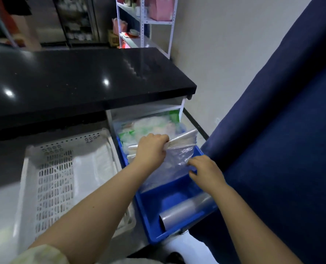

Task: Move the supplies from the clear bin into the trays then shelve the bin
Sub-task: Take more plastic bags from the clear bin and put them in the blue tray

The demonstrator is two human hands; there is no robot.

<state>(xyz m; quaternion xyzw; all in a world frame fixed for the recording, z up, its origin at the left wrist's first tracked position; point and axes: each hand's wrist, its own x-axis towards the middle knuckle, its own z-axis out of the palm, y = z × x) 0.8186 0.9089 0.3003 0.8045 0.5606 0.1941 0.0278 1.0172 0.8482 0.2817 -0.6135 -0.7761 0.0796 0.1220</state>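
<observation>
The person's left hand [150, 147] is fisted round one end of a bundle of clear plastic bags [184, 137], knuckles up. The bundle sticks out past the thumb side of the fist. Its long axis runs from the fist up and to the right, toward the far right corner of the blue tray [177, 189], and it sits just above that tray's far end. One loose clear bag [174, 164] sags from the bundle down into the tray. The right hand [206, 169] lies at this bag's right edge with its fingertips [191, 163] on the plastic; whether they pinch it or only rest there I cannot tell.

There are two trays side by side. The white perforated tray [53, 180] on the left holds some flat plastic. The blue one holds one roll of clear film [185, 208], lying across its near end. One clear bin [152, 125], full of blurred packets, stands beyond the blue tray under the black countertop [82, 79]. The bags in the bundle are too blurred to count.
</observation>
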